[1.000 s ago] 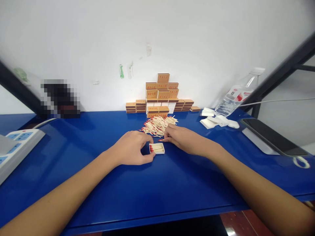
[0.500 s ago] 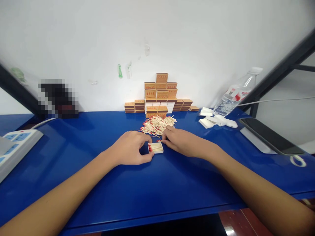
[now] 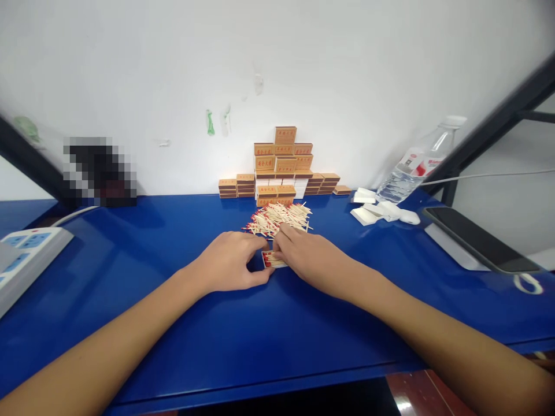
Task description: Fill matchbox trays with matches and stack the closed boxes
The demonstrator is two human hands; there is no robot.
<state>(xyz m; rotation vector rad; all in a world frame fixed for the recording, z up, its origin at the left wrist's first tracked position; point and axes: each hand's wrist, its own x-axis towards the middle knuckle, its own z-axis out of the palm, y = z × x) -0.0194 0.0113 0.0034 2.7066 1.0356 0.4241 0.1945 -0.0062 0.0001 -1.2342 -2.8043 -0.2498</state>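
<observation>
A small white matchbox tray (image 3: 271,259) with red-tipped matches in it lies on the blue table (image 3: 277,323). My left hand (image 3: 229,263) is curled round the tray's left end, thumb and fingers pinching it. My right hand (image 3: 306,254) lies over the tray's right side, its fingers pressed together on the matches and hiding most of the tray. Just behind both hands is a loose pile of matches (image 3: 280,218).
Stacked brown matchboxes (image 3: 281,167) stand against the white wall. White empty trays (image 3: 373,211) and a water bottle (image 3: 411,167) sit at the right, beside a dark phone (image 3: 481,240). A power strip (image 3: 23,254) lies at the left edge.
My right hand has moved left from the pile's near edge onto the tray and now covers most of it. My left hand has stayed on the tray's left end.
</observation>
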